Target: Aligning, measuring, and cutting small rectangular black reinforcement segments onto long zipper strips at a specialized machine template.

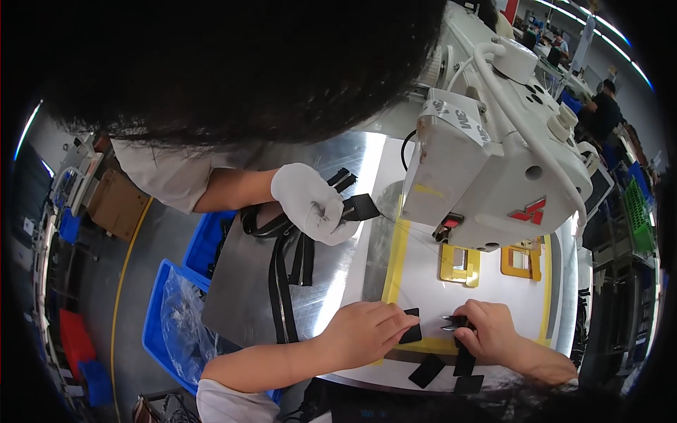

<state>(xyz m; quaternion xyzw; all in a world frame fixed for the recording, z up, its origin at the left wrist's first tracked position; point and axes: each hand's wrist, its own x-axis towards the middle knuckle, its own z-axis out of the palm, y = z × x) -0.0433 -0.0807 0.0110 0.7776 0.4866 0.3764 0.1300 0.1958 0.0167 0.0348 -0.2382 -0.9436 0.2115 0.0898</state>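
My left hand [370, 333] is closed, its fingertips pinching the edge of a small black rectangular patch [410, 327] above the white work surface. Just to the right, my right hand [486, 330] is wrapped round small snips [451, 323], whose two silver blade tips point left toward the patch. More black patches [427, 371] lie below, along the near edge of the surface. From the upper left reaches a co-worker's white-gloved hand [310, 204], holding a black zipper end with a black tab [361, 208]. Several black zipper strips [279, 296] lie under that arm.
A large white sewing machine head [508, 162] overhangs the table at upper right. Two yellow frame-like templates [460, 265] rest beneath it. The metal tabletop [240, 296] extends left, beside blue bins [156, 331], one holding clear plastic. Dark hair covers the top of the view.
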